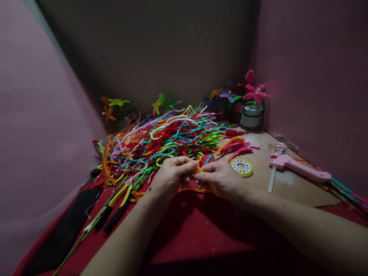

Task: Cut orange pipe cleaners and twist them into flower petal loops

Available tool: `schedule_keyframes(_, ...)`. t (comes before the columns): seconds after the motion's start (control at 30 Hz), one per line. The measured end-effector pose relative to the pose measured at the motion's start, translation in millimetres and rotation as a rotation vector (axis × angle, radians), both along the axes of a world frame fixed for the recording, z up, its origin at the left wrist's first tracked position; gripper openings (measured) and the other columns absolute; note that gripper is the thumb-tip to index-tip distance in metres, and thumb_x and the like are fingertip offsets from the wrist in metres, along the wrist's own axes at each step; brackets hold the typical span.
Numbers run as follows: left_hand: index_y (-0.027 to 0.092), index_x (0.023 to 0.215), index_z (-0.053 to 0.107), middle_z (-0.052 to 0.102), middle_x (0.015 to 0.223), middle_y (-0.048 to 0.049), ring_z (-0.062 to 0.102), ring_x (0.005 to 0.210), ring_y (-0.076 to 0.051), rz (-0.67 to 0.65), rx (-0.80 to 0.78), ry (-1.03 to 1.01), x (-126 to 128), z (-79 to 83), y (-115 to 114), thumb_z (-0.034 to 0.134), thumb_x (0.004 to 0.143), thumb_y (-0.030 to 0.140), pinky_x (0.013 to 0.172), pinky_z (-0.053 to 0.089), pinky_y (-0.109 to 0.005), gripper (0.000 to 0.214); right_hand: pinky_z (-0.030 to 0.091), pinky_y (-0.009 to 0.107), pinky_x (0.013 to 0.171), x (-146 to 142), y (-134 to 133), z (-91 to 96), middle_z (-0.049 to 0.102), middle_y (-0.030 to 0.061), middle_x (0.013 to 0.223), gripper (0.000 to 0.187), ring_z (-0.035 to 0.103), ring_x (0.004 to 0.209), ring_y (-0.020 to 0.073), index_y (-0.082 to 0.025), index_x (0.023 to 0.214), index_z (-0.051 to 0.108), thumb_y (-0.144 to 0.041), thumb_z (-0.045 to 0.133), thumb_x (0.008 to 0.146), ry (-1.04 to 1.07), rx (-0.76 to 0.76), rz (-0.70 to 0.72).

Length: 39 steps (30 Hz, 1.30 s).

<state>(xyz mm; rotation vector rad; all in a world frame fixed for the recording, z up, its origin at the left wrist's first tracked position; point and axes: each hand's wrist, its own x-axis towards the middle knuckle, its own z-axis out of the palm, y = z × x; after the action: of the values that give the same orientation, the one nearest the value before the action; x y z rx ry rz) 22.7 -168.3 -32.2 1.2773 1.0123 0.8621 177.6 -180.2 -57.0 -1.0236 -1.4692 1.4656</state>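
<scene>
My left hand [175, 172] and my right hand [220, 176] meet over the red cloth. Both pinch an orange pipe cleaner [198, 169] between thumb and fingers. Part of it is hidden behind the fingers. A length of orange pipe cleaner [188, 189] runs below the hands, and I cannot tell whether it is the same piece. Just behind the hands lies a big heap of pipe cleaners [172, 132] in many colours. Close to my right hand is a roll of yellow tape [241, 168] with a white core.
A pink glue gun [301, 166] with a glue stick lies on a brown board [255, 149] at right. Pliers [117, 205] and a black phone-like slab [63, 230] lie at left on the red cloth [184, 234]. Pipe-cleaner flowers [255, 93] stand along the back; walls flank both sides.
</scene>
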Motion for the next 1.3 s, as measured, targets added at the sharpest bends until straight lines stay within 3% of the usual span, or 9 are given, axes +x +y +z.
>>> schedule_keyframes(0.2, 0.014, 0.06, 0.054, 0.046, 0.044, 0.0037, 0.037, 0.038, -0.005, 0.091, 0.096, 0.104, 2, 3.7, -1, 0.056, 0.072, 0.031, 0.041, 0.029, -0.018, 0.021, 0.032, 0.02, 0.042, -2, -2, 5.9, 0.058, 0.0025, 0.052, 0.022, 0.044, 0.042, 0.0055, -0.009, 0.059, 0.064, -0.028, 0.061, 0.069, 0.158, -0.141, 0.04)
schedule_keyframes(0.33, 0.015, 0.061, 0.058, 0.053, 0.053, 0.0018, 0.043, 0.048, -0.007, 0.248, 0.489, 0.369, 9, 3.9, -8, 0.055, 0.072, 0.025, 0.047, 0.034, -0.018, 0.015, 0.033, 0.017, 0.036, -4, 0, 3.5, 0.059, 0.0019, 0.051, 0.013, 0.047, 0.038, 0.0062, -0.011, 0.062, 0.061, -0.023, 0.061, 0.068, 0.251, -0.317, 0.04)
schedule_keyframes(0.4, 0.015, 0.063, 0.059, 0.056, 0.058, 0.0006, 0.045, 0.052, -0.008, 0.29, 0.601, 0.458, 10, 3.5, -9, 0.054, 0.072, 0.024, 0.049, 0.036, -0.018, 0.014, 0.035, 0.017, 0.034, -6, 1, 1.5, 0.06, 0.0025, 0.052, 0.012, 0.049, 0.038, 0.0068, -0.011, 0.064, 0.059, -0.021, 0.059, 0.069, 0.284, -0.363, 0.041)
schedule_keyframes(0.6, 0.015, 0.06, 0.051, 0.045, 0.043, 0.004, 0.034, 0.036, -0.005, 0.123, 0.221, 0.275, 4, 8.0, -2, 0.047, 0.078, 0.037, 0.037, 0.026, -0.018, 0.029, 0.039, 0.017, 0.037, -5, 2, 3.3, 0.063, 0.0059, 0.058, 0.012, 0.052, 0.04, 0.0076, -0.009, 0.07, 0.057, -0.021, 0.057, 0.073, 0.319, -0.337, 0.083)
schedule_keyframes(0.77, 0.014, 0.061, 0.052, 0.046, 0.043, 0.0035, 0.037, 0.036, -0.005, 0.095, 0.202, 0.179, 2, 8.7, -1, 0.053, 0.075, 0.039, 0.038, 0.026, -0.018, 0.029, 0.043, 0.02, 0.045, -1, 1, 4.0, 0.062, 0.0032, 0.062, 0.015, 0.055, 0.049, 0.0098, -0.013, 0.073, 0.056, -0.026, 0.061, 0.07, 0.318, -0.275, 0.104)
schedule_keyframes(0.97, 0.014, 0.069, 0.054, 0.053, 0.054, 0.0024, 0.04, 0.037, -0.004, 0.119, 0.129, 0.075, 4, 7.2, -1, 0.056, 0.072, 0.042, 0.036, 0.026, -0.017, 0.028, 0.031, 0.019, 0.043, 1, 5, -1.7, 0.051, -0.0031, 0.054, 0.017, 0.041, 0.043, 0.0044, -0.013, 0.066, 0.059, -0.028, 0.067, 0.064, 0.31, -0.163, -0.031)
schedule_keyframes(1.13, 0.012, 0.073, 0.055, 0.052, 0.052, 0.003, 0.038, 0.035, -0.004, -0.024, 0.077, 0.228, 7, 7.1, -3, 0.063, 0.067, 0.032, 0.038, 0.027, -0.018, 0.022, 0.037, 0.023, 0.049, 2, 8, 2.6, 0.055, -0.0008, 0.06, 0.022, 0.048, 0.049, 0.0078, -0.013, 0.068, 0.057, -0.03, 0.069, 0.061, 0.397, -0.171, -0.112)
schedule_keyframes(1.3, 0.013, 0.066, 0.054, 0.05, 0.051, 0.0019, 0.04, 0.042, -0.006, 0.022, 0.173, 0.3, 13, 3.8, -8, 0.058, 0.07, 0.032, 0.041, 0.03, -0.019, 0.02, 0.037, 0.022, 0.046, 1, 10, 2.8, 0.054, -0.0015, 0.058, 0.024, 0.047, 0.046, 0.0068, -0.013, 0.066, 0.055, -0.03, 0.07, 0.059, 0.367, -0.184, -0.134)
